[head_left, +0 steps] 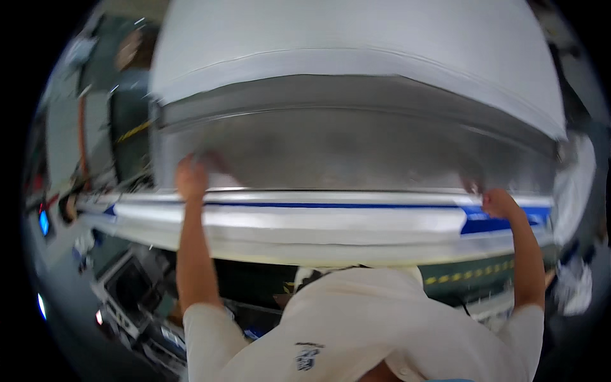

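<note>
My left hand (192,178) is at the left end of a long pale rail (331,197), in front of a shiny grey metal panel (356,143). Motion smears its fingers, so their grip does not show. Toward the rail's right end, my right hand (499,202) has its fingers curled in; whatever they may hold is hidden. Both hands are mirrored faintly in the panel. A blue strip (318,205) runs along the rail, widening into a blue patch (496,223) below my right hand. White sheet material (318,223) lies along the near side, between my forearms.
Beyond the panel, a big white sheet (356,32) spreads over the machine. White material (576,184) hangs at the right end. A boxy device (130,283) stands low on the left. Yellow-striped floor tape (471,272) shows below right. Part of another person (137,51) appears blurred at upper left.
</note>
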The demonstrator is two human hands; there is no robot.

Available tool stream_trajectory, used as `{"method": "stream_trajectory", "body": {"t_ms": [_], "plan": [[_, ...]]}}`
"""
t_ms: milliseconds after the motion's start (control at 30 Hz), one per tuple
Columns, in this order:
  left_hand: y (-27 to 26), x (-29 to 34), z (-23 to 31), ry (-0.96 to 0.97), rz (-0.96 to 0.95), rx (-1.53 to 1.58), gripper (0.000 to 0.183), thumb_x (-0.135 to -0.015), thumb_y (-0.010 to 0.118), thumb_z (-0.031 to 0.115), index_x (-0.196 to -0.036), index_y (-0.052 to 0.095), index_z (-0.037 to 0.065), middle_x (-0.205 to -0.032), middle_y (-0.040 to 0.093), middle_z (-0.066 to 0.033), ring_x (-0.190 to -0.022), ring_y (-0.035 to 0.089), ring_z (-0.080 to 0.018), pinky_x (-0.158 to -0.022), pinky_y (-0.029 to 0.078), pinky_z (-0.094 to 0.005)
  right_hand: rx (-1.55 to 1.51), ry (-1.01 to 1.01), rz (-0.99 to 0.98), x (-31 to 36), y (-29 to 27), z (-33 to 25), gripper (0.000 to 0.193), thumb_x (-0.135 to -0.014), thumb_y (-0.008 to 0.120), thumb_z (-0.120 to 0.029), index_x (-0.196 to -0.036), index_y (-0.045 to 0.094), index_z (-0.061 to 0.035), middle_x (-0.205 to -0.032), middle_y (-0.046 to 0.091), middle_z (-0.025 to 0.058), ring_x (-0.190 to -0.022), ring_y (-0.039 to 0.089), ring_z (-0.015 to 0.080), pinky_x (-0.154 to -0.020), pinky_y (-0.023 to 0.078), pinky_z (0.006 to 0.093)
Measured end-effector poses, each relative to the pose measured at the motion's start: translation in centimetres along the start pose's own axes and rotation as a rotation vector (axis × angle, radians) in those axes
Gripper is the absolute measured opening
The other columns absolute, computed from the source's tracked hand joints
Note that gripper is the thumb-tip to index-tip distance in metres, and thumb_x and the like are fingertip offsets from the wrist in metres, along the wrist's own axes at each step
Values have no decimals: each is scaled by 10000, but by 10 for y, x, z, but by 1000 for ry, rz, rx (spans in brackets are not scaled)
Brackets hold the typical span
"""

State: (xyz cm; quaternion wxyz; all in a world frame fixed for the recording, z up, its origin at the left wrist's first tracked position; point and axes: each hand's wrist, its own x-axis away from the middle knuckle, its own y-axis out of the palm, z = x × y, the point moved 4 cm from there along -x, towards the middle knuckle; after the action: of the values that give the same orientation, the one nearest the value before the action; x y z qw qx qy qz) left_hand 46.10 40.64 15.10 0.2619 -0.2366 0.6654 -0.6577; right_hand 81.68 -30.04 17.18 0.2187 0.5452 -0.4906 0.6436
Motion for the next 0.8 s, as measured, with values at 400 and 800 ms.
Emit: {"method": "stream_trajectory", "body": {"t_ms": [400, 800], "plan": [[-1, -76, 63, 55, 322, 98, 362, -885, 488, 292, -1177, 533, 82, -1230, 515, -108, -1209, 424, -307, -1019, 300, -465, -116, -643, 525, -63, -193, -412, 176, -841, 538, -219, -859, 591, -53, -757, 615, 118, -693, 572, 274, -634, 447, 361], [3, -84, 54, 6, 260, 268, 363, -892, 457, 258, -1194, 530, 69, -1276, 485, -114, -1239, 392, -322, -1040, 258, -476, -174, -993, 708, -167, -314, -701, 197, -739, 592, -251, -824, 649, -83, -803, 659, 91, -756, 618, 264, -713, 487, 362]]}}
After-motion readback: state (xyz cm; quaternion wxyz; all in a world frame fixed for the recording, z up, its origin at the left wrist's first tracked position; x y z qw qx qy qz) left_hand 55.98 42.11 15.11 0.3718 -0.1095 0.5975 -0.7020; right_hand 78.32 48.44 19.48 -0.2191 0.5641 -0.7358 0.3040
